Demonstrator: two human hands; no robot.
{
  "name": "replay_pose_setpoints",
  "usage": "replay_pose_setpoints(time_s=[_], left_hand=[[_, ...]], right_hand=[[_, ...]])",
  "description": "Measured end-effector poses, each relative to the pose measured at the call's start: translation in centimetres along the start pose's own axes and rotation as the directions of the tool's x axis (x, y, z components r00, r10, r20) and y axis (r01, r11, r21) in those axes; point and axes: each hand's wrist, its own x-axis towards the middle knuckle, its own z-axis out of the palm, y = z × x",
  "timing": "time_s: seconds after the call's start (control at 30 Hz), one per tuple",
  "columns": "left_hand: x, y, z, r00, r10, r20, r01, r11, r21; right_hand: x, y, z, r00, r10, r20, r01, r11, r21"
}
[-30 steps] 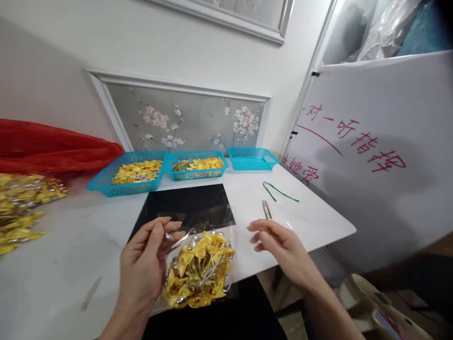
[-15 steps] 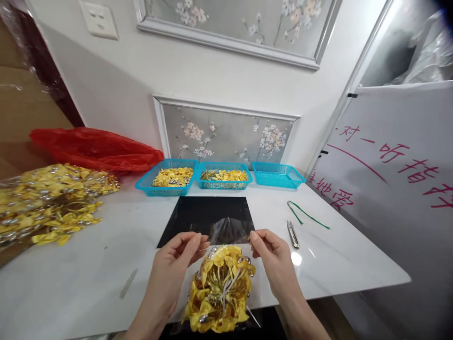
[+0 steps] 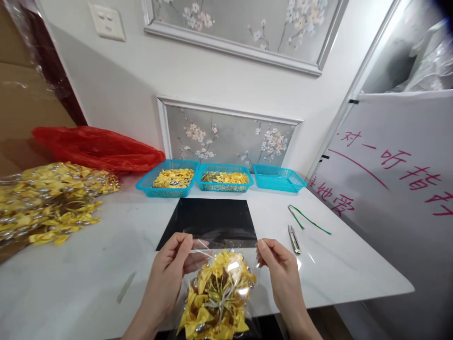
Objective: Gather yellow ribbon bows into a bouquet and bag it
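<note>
Glossy clear bag (image 3: 233, 266) around ruffled bundle (image 3: 217, 304)

Clear plastic bag (image 3: 243, 291): glossy, highlights on front, held at near edge of white surface (image 3: 339, 264). Contents: bundle of golden-yellow petal-like pieces (image 3: 212, 314), silvery beads, gold stems gathered centrally, pale strip across them

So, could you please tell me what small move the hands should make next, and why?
I'd probably ease the left hand and right hand slightly apart to tauten the top of the clear bag: each pinches one side, what look like pale creases run in from the left hand's grip, and the gold bundle lies lower down inside.
</note>
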Motion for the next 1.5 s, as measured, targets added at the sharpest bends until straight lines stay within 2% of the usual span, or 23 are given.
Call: replay_pose_setpoints(time_s=[0.1, 0.23, 0.4, 0.6, 0.7, 0.87, 1.0, 1.17, 1.37, 1.5], left_hand=[[0.8, -0.2, -0.6, 0.999, -0.021, -0.028, 0.023, 0.997, 0.071], [1.8, 0.0, -1.5, 1.0, 0.013, -0.018, -0.009, 0.979, 0.205], [2.7, 0.9, -2.8, 0.991, -0.018, 0.136, -0.03, 0.938, 0.344], [3.1, 2.6, -3.4, 0.941, -0.067, 0.332, -0.092, 0.893, 0.441], [3.2, 2.8, -3.5, 0.931, -0.063, 0.358, -0.112, 0.887, 0.449], [3.5, 2.0, -4.0, 0.939, -0.002, 0.343, -0.161, 0.88, 0.446], [3.8, 1.3, -4.3, 0.951, -0.005, 0.31, -0.136, 0.892, 0.432], [3.8, 1.2, -4.5, 0.937, 0.0, 0.349, -0.12, 0.938, 0.324], [3.8, 1.4, -5.2, 0.937, -0.002, 0.348, -0.108, 0.949, 0.295], [3.6, 1.9, -5.3, 0.906, 0.031, 0.422, -0.174, 0.936, 0.306]], right_hand=[[0.6, 0.5, -0.2, 0.999, 0.007, 0.033, -0.007, 1.0, -0.016], [1.5, 0.7, -0.8, 0.994, 0.044, 0.098, -0.044, 0.999, 0.004], [2.3, 0.4, -1.7, 0.984, 0.044, 0.173, -0.033, 0.997, -0.065], [2.6, -0.5, -2.9, 0.972, 0.011, 0.237, 0.024, 0.989, -0.143], [2.8, -0.9, -3.2, 0.962, 0.022, 0.273, 0.014, 0.991, -0.13], [2.9, -0.9, -3.5, 0.958, 0.05, 0.282, -0.023, 0.995, -0.1], [3.0, -0.5, -3.8, 0.956, 0.081, 0.281, -0.061, 0.995, -0.079], [3.1, -0.7, -4.3, 0.941, 0.104, 0.321, -0.076, 0.992, -0.099], [3.2, -1.6, -4.9, 0.897, -0.029, 0.44, 0.078, 0.993, -0.094], [3.3, -1.6, -5.0, 0.863, -0.114, 0.492, 0.146, 0.989, -0.026]])
